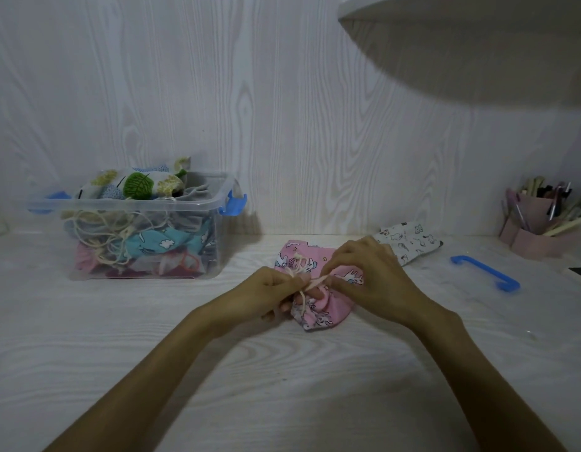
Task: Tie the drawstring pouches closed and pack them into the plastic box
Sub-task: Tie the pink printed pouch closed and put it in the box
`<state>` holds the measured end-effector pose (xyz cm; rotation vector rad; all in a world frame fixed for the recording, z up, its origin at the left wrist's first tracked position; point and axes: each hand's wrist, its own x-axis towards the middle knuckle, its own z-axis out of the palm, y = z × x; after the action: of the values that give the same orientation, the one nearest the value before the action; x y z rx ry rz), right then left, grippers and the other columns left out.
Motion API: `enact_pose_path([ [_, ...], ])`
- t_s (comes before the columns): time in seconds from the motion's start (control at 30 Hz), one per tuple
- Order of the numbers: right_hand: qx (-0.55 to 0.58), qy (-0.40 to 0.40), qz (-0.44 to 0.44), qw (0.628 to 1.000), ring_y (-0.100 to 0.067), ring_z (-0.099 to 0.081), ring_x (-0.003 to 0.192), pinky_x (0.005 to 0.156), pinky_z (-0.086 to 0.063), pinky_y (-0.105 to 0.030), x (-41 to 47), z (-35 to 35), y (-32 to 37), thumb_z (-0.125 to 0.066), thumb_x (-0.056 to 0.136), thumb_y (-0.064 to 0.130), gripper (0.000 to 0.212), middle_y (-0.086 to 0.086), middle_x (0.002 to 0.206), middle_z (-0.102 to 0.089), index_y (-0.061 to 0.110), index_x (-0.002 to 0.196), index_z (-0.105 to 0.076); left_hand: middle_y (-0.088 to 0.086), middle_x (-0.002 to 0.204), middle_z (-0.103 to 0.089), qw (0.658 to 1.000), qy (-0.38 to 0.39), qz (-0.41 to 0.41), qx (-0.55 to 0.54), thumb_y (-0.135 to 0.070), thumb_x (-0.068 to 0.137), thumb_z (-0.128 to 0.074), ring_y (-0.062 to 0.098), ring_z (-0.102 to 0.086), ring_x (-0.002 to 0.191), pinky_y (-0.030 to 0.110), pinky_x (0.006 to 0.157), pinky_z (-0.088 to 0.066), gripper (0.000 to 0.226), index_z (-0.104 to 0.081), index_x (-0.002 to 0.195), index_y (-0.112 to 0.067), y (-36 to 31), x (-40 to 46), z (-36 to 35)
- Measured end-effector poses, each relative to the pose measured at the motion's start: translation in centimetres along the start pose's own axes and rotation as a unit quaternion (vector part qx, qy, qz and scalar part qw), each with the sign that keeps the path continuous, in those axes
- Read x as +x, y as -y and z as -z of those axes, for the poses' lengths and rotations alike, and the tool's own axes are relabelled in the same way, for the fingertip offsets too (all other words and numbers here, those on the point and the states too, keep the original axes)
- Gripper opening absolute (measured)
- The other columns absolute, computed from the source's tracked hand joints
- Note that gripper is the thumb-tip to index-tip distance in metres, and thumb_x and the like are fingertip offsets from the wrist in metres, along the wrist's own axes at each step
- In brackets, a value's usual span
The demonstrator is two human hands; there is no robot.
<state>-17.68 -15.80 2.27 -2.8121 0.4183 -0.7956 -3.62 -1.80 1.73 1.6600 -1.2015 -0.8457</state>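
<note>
Here, hands (269, 288) (367, 275) knot a pink pouch (318, 318) on pale woodgrain desk (282, 370) (matching wall (282, 109)) — dim.

Two bare forearms come into view from the near edge. No sleeves, cuffs or gloves cover them as far as the frame shows. The left grip (272, 290) and the right grip (370, 275) are bare too, with no rings, watch or bracelet visible on wrists or fingers. The forearms are slender; the fingernails look short and unpainted.
</note>
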Motion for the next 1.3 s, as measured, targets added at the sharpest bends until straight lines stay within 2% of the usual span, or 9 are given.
enact_pose_path([
  [0.23,0.054,0.007,-0.034,0.998,0.003,-0.037,0.091,0.085,-0.021,-0.026,0.0,0.0,-0.2,-0.039,0.079,0.065,0.026,0.023,0.088,-0.051,0.041,0.072,-0.047,-0.007,0.047,-0.041,0.993,0.023,0.026,-0.116,-0.043,0.078,-0.058,0.002,-0.034,0.042,0.012,0.04,-0.027,0.033,-0.07,0.059,-0.019,-0.2,-0.2,1.0],
  [0.37,0.049,0.033,-0.063,0.996,-0.004,-0.04,0.088,0.085,-0.025,-0.028,0.2,-0.7,0.2,-0.043,0.097,0.039,0.03,0.017,0.083,-0.05,0.027,0.07,-0.052,-0.005,0.051,-0.036,0.98,0.043,0.023,-0.194,-0.037,0.077,-0.058,0.001,-0.031,0.04,0.01,0.035,-0.024,0.028,-0.067,0.059,-0.018,-0.8,-0.3,1.0],
  [0.47,0.267,0.014,-0.093,0.959,-0.001,-0.054,0.101,0.089,-0.038,-0.015,0.2,1.3,1.2,-0.05,0.093,0.029,0.029,0.014,0.1,-0.063,0.02,0.069,-0.061,-0.008,0.049,-0.048,0.99,-0.002,0.035,-0.139,-0.038,0.087,-0.055,0.001,-0.037,0.04,0.01,0.039,-0.03,0.03,-0.075,0.077,-0.018,-0.7,-0.3,0.9],
  [0.57,0.387,-0.034,-0.092,0.917,-0.001,-0.064,0.081,0.074,-0.041,-0.002,0.2,2.6,2.0,-0.05,0.092,0.024,0.03,0.008,0.078,-0.069,0.009,0.07,-0.062,-0.011,0.057,-0.064,0.99,-0.04,0.041,-0.131,-0.037,0.09,-0.054,-0.001,-0.047,0.044,0.009,0.044,-0.037,0.036,-0.072,0.087,-0.006,-0.8,-0.2,0.6],
  [0.73,0.417,-0.036,-0.088,0.904,-0.007,-0.044,0.048,0.053,-0.039,-0.017,0.1,2.7,1.9,-0.054,0.087,0.033,0.03,0.003,0.05,-0.046,0.01,0.07,-0.061,-0.007,0.053,-0.052,0.969,-0.046,0.068,-0.233,-0.039,0.078,-0.064,0.0,-0.046,0.044,0.011,0.038,-0.032,0.027,-0.077,0.074,-0.015,-0.7,-0.1,1.0],
  [0.97,0.411,0.201,-0.022,0.889,-0.009,-0.065,0.075,0.077,-0.049,-0.016,-0.7,3.8,2.7,-0.059,0.087,0.036,0.023,0.002,0.078,-0.072,0.024,0.077,-0.075,-0.007,0.065,-0.069,0.937,-0.055,0.054,-0.342,-0.021,0.07,-0.07,-0.003,-0.063,0.054,0.007,0.037,-0.037,0.016,-0.077,0.083,-0.017,-1.3,-0.4,1.0],
  [1.03,0.404,0.18,-0.061,0.895,-0.01,-0.067,0.077,0.083,-0.05,-0.018,-0.5,3.6,3.1,-0.053,0.088,0.045,0.035,0.0,0.079,-0.074,0.021,0.078,-0.077,-0.006,0.066,-0.07,0.94,-0.066,0.047,-0.33,-0.018,0.071,-0.07,-0.003,-0.062,0.054,0.008,0.039,-0.039,0.024,-0.074,0.094,-0.015,-1.3,-0.4,1.0],
  [1.13,0.363,0.035,-0.118,0.924,-0.005,-0.058,0.061,0.064,-0.045,-0.015,0.1,2.5,2.4,-0.054,0.088,0.041,0.029,0.003,0.069,-0.069,0.023,0.081,-0.075,-0.007,0.072,-0.071,0.955,-0.071,0.029,-0.287,-0.018,0.071,-0.071,-0.004,-0.062,0.058,0.007,0.044,-0.04,0.026,-0.073,0.097,-0.017,-1.4,-0.6,0.9],
  [1.3,0.32,0.075,-0.094,0.94,-0.002,-0.053,0.062,0.064,-0.044,-0.011,0.0,1.0,2.4,-0.067,0.085,0.025,0.015,-0.007,0.088,-0.071,0.029,0.098,-0.073,-0.008,0.069,-0.072,0.97,-0.078,0.001,-0.232,-0.007,0.08,-0.068,-0.004,-0.064,0.059,0.007,0.048,-0.043,0.019,-0.072,0.096,-0.017,-1.7,-0.9,0.6],
])
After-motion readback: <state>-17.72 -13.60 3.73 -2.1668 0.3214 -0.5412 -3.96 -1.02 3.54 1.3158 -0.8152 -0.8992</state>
